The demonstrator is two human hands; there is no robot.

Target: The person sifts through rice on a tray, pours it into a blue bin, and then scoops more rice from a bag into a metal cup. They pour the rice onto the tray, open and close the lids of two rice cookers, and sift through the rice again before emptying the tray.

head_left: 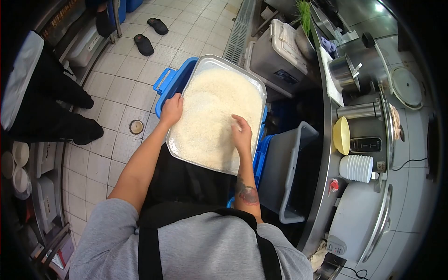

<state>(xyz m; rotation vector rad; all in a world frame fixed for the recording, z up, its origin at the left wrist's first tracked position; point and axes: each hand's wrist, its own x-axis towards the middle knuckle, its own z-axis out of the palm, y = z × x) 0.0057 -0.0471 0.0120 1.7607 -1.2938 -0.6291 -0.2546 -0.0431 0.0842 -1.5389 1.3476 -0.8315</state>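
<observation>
A large metal tray point(171, 144) holds a broad layer of white grains point(205, 107) that look like rice. It rests over a blue bin point(183, 71). My left hand point(171, 110) grips the tray's left edge, its fingers curled at the rim. Over the right part of the grains is my right hand point(241, 133), with its fingers apart and bent and nothing visible in them. Whether its fingertips touch the grains is hard to tell.
At the left stands another person point(51, 102) in dark trousers, near shelves. Black shoes point(143, 45) lie on the tiled floor. To the right are a grey bin point(280, 172), a lidded container point(280, 60) and a steel counter with a yellow bowl point(341, 135) and stacked white bowls point(356, 168).
</observation>
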